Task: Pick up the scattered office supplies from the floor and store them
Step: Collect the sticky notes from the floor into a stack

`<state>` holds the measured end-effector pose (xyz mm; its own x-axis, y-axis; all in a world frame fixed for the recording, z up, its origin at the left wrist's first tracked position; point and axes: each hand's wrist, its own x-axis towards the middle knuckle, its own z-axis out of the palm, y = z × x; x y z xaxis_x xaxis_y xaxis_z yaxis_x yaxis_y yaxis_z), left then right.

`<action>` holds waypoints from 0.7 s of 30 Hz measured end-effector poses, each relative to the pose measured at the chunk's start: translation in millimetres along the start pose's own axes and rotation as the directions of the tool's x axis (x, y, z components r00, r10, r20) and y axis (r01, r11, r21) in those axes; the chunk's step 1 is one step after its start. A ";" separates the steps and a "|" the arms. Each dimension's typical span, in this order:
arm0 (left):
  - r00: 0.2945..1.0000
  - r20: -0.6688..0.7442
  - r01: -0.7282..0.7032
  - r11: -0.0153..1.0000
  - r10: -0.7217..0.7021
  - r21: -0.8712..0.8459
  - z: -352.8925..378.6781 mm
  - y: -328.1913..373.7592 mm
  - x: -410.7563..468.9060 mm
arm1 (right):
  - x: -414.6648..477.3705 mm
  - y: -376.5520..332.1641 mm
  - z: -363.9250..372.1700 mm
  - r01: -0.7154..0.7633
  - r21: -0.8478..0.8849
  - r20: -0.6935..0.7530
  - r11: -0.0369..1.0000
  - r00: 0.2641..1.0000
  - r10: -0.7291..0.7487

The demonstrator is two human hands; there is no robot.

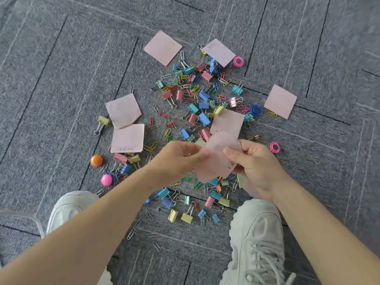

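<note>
Above the grey carpet, both hands met over the middle of the spill and held pink sticky notes clear of the floor. The left hand pinched the left edge of the paper between curled thumb and fingertips. The right hand gripped the right side, thumb on top and fingers curled beneath, near a line of handwriting. How many sheets the hands held could not be told. A further pink note showed just beyond the held paper; whether it lay on the floor or belonged to the held sheets could not be told.

Five more pink notes lay flat on the carpet: two at the far side, one to the right, and two overlapping at the left. Coloured binder clips and paper clips were scattered thickly from the far notes down to the space between the shoes. Round magnets lay at the margins: a pink ring beside the far right note, a blue ring, a second pink ring just right of the right hand, an orange dome and a pink dome at the left. The left shoe and right shoe stood at the near edge of the spill.
</note>
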<state>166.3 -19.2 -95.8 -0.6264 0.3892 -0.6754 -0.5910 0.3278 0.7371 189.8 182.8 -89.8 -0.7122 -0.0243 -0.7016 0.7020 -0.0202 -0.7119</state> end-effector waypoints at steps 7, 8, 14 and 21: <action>0.999 -0.031 -0.027 0.931 0.041 0.364 -4.4 7.5 9.7 | 0.9 -2.0 -3.4 0.025 -0.082 -0.144 0.996 0.989 -0.037; 0.998 -0.049 -0.012 0.928 0.032 0.373 -6.4 5.2 11.2 | 2.9 -2.3 -7.5 0.019 -0.097 -0.199 0.995 0.979 -0.038; 0.978 -0.209 0.107 0.843 0.007 0.527 -23.0 -0.3 10.7 | 26.9 -8.1 -27.6 -0.106 0.128 -0.490 0.986 0.858 0.156; 0.852 -0.510 0.091 0.929 0.114 0.360 -22.8 8.0 13.4 | 62.3 -18.9 8.3 -0.143 -0.094 -0.584 0.985 0.809 0.061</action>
<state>141.6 -31.0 -99.5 -0.8608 -0.0702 -0.5041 -0.4229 0.6497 0.6316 132.1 173.4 -119.8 -0.5351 0.5630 -0.6299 0.7929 0.0774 -0.6044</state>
